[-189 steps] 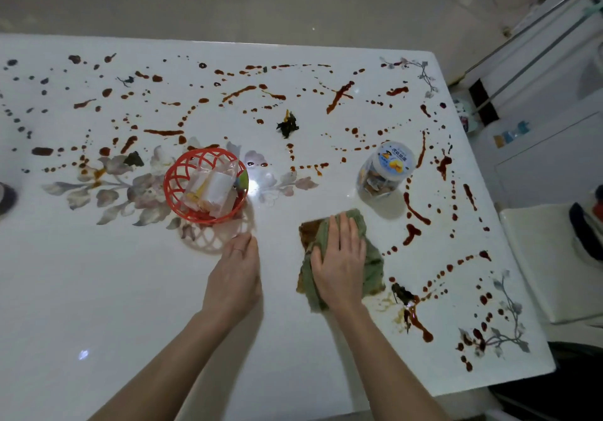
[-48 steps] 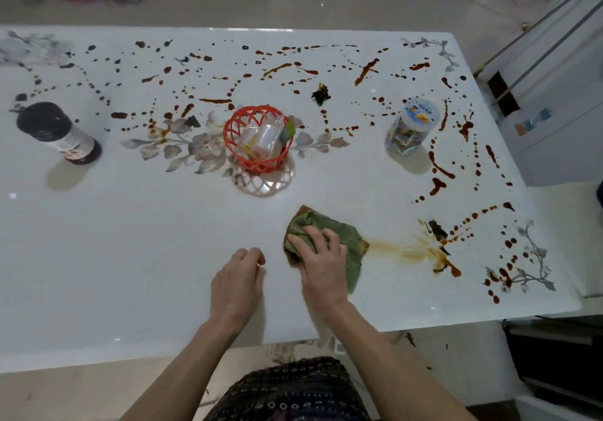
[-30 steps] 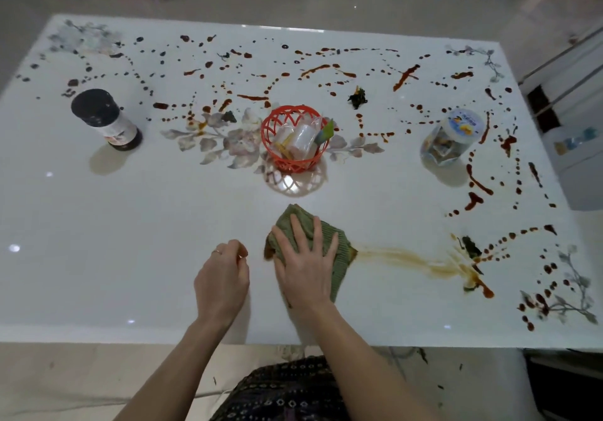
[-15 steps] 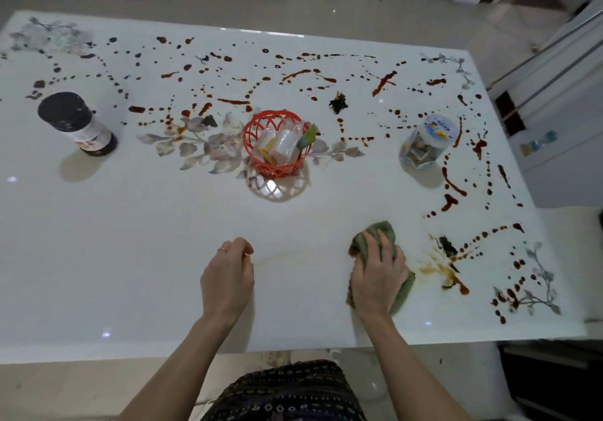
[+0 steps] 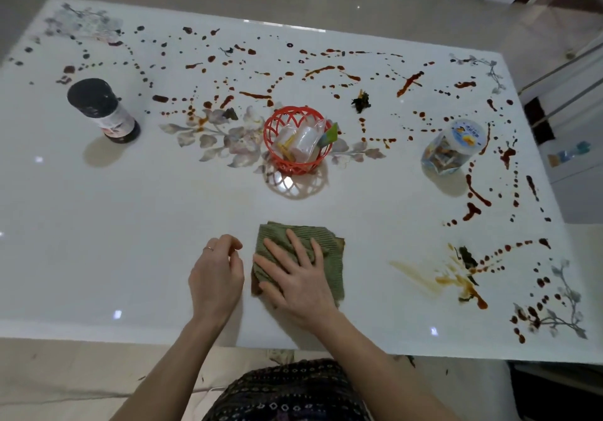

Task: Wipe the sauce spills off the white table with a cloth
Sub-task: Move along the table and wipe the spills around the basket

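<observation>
A folded green cloth (image 5: 326, 251) lies near the front edge of the white table (image 5: 114, 224). My right hand (image 5: 295, 277) presses flat on it with the fingers spread and straight. My left hand (image 5: 217, 273) rests on the table just left of the cloth, fingers loosely curled, holding nothing. Brown sauce drops and streaks (image 5: 326, 71) cover the far half and the right side. A smeared patch of sauce (image 5: 447, 277) with dark bits lies to the right of the cloth.
A red plastic basket (image 5: 295, 162) with small packets stands mid-table. A dark bottle (image 5: 101, 110) stands at the left, a clear lidded jar (image 5: 452, 146) at the right. A dark scrap (image 5: 361, 102) lies behind the basket. Boxes sit on the floor beyond.
My right hand slid the cloth back to the left, away from the smeared patch, and now lies flat on it. My left hand has stayed in place.
</observation>
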Demonstrator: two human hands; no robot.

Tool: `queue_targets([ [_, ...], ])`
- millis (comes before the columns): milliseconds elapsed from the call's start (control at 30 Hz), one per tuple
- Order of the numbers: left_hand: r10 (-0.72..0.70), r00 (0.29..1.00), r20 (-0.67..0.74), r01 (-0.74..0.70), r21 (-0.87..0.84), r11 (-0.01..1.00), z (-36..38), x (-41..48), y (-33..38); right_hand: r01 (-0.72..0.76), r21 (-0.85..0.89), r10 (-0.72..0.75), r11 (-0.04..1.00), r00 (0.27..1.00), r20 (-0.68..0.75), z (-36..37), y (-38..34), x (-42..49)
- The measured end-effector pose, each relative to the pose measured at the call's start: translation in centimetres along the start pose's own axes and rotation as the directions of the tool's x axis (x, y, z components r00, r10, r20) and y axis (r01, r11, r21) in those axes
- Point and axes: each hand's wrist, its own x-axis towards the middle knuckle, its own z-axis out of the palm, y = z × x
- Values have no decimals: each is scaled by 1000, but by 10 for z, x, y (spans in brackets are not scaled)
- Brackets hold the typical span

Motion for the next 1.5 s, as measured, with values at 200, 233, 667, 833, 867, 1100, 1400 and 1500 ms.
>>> queue_targets([
  [200, -28, 1000, -11, 28, 8, 1000, -2, -1, -1, -166, -42, 166, 985, 986, -2, 8, -4, 37],
  [233, -30, 1000, -8, 30, 3, 1000, -2, -2, 0, -239, -47, 238, 970, 971, -28, 5, 0, 43],
  [667, -34, 999, 29, 35, -37, 999, 7, -7, 8, -700, -68, 698, 711, 714, -46, -36, 42, -30],
  [833, 14, 999, 45, -12, -52, 999, 10, -6, 10, -270, -154, 263, 950, 963, -66, -46, 79, -65],
  [867, 19, 999, 50, -16, -55, 998, 11, -7, 10, -207, -144, 201, 968, 978, -55, -41, 80, -65],
  [1100, 54, 995, 90, -49, -53, 997, 18, -10, 21, -364, -107, 359, 925, 931, -64, -15, 54, 3],
  [1400, 44, 998, 51, -41, -42, 998, 13, -8, 18, -412, -126, 416, 903, 909, 10, -2, -16, -6],
  [1500, 42, 997, 65, -40, -31, 999, 16, -10, 18, -367, -109, 370, 924, 929, 3, 2, -13, 29],
])
